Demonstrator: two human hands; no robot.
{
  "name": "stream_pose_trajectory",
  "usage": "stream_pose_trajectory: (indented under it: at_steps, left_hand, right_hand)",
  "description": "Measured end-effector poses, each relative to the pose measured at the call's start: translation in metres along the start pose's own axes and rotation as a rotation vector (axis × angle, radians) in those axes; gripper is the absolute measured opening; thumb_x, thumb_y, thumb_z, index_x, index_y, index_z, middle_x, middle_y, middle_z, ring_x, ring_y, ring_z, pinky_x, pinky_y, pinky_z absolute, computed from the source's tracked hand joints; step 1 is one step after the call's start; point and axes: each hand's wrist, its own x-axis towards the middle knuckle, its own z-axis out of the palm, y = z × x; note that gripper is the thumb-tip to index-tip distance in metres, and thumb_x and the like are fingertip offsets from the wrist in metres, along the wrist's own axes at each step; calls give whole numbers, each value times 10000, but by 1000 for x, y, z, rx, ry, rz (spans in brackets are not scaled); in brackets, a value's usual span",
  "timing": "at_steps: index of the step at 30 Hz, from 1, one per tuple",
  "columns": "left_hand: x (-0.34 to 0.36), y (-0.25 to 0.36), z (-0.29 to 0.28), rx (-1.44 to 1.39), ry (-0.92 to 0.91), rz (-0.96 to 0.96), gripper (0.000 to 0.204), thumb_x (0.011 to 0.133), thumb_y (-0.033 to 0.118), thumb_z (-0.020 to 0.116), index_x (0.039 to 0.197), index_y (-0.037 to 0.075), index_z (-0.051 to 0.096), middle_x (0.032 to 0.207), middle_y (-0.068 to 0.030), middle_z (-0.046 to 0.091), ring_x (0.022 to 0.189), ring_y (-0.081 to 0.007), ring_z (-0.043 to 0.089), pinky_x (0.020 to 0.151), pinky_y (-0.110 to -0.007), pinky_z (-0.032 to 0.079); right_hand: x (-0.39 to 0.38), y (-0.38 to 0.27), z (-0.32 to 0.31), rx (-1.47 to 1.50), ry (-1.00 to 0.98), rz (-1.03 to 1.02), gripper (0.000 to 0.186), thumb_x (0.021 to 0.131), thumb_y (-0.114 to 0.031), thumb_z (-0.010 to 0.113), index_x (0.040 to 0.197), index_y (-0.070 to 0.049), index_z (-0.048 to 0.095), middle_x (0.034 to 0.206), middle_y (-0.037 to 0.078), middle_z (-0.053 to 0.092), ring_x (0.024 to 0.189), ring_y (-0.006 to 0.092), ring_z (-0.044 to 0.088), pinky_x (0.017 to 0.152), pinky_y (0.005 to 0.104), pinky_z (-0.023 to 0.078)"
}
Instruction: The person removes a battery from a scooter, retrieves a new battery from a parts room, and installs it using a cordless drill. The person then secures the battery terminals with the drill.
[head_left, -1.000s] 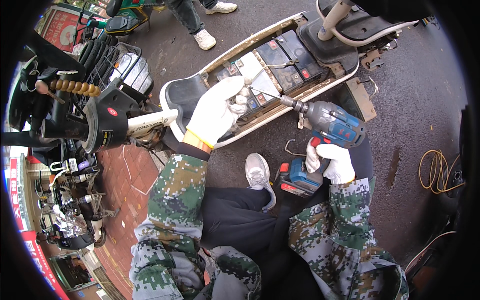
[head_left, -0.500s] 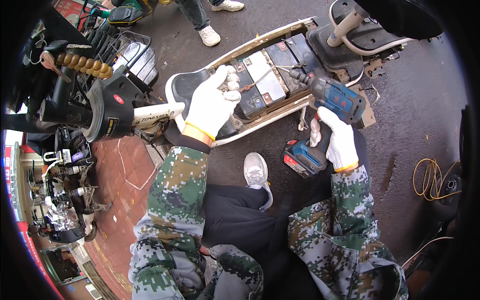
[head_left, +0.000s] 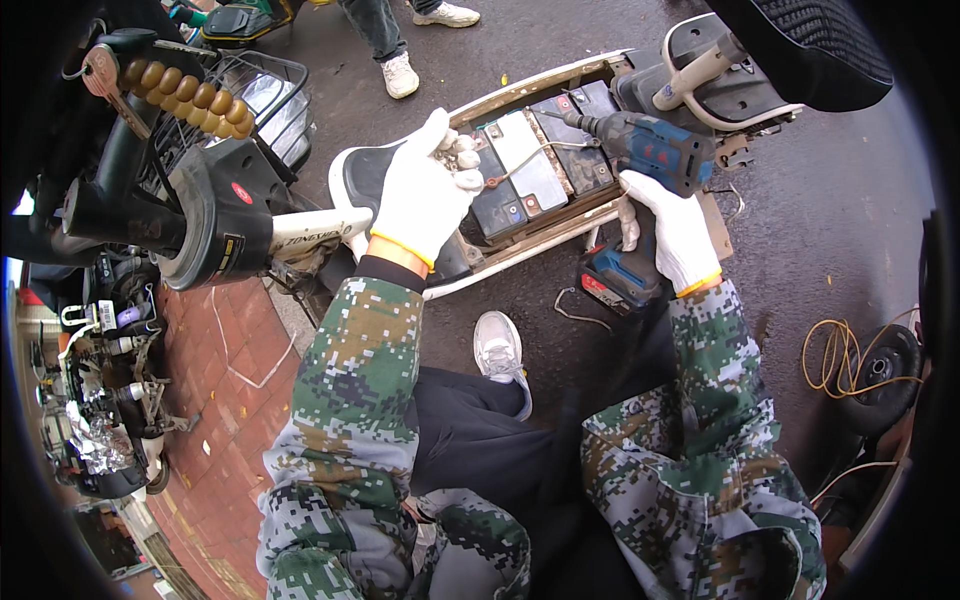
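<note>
My right hand (head_left: 672,228), in a white glove, grips the handle of a blue and black cordless drill (head_left: 655,150). The drill lies level over the right part of the battery bay, its chuck pointing left above the batteries. My left hand (head_left: 425,195), also gloved, is held palm up with curled fingers around small metal pieces (head_left: 450,158), too small to name surely. Below both hands, a row of black and white batteries (head_left: 527,160) sits in the open floor of an electric scooter (head_left: 350,190). A pale cable (head_left: 525,160) with a ring terminal runs across them.
Left are the scooter's handlebar with a key (head_left: 103,75) and a wire basket (head_left: 270,100). A black seat (head_left: 820,50) overhangs at upper right. Another person's shoes (head_left: 400,75) stand beyond the scooter. A wheel with yellow cord (head_left: 880,370) lies at right.
My right hand has moved the drill up and slightly left, its tip now farther over the batteries. The left hand stays nearly in place, still curled. The whole view has shifted slightly.
</note>
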Motion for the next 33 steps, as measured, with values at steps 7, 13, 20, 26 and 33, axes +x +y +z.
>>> stream_pose_trajectory:
  at_steps: [7,13,20,26,33]
  left_hand:
    - [23,-2,-10,155,114,-1,395,1087,349,659,778,148,518,793,-33,561,645,-135,516,551,-264,414]
    - [48,-9,-4,310,72,-51,328,1100,390,605,946,100,604,806,-18,572,620,-115,492,520,-241,413]
    - [52,-7,-1,189,-170,-247,363,1096,202,522,1302,-89,582,1023,-125,661,778,-174,605,667,-290,529]
    - [36,-5,3,221,-212,-233,320,1105,100,478,1326,-109,579,1056,-134,680,822,-174,621,697,-290,542]
    - [25,1,5,286,-213,-81,306,1096,155,608,1313,-60,619,1017,-71,654,794,-119,577,663,-241,492]
  right_hand:
    - [-4,-11,-10,-40,87,-6,165,1001,-146,697,1065,5,704,655,79,632,468,178,559,443,301,462]
    - [-28,-12,-13,39,147,-44,130,996,-131,727,993,-1,713,664,80,655,475,174,584,446,291,475]
    - [-59,-10,-18,128,106,89,509,977,-214,701,1371,101,635,666,88,620,505,159,562,494,296,494]
    - [-78,-3,-19,284,-13,97,579,987,-220,669,1429,138,558,712,107,603,539,179,562,542,336,511]
    - [-78,15,-11,345,-39,104,603,972,-230,684,1417,153,549,730,114,612,544,193,574,552,352,520]
